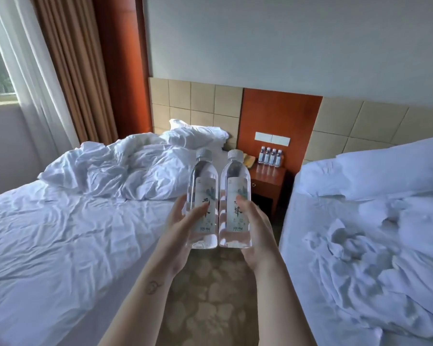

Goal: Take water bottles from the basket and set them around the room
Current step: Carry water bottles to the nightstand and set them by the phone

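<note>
We log the left bed (60, 233) and the right bed (360, 245), with a nightstand (268, 178) between them. Our left hand (178, 228) grasps the left bottle (202, 191) and our right hand (258, 228) the right bottle (235, 193); both are upright with their bases touching, over the aisle. A row of four bottles (270, 157) stands at the nightstand's back edge.

Left forearm (140, 303), right forearm (280, 303): both bare. Small round tattoo (151, 287), thin dark lines, on left forearm near wrist, at 7 o'clock from left grip (178, 226).
</note>
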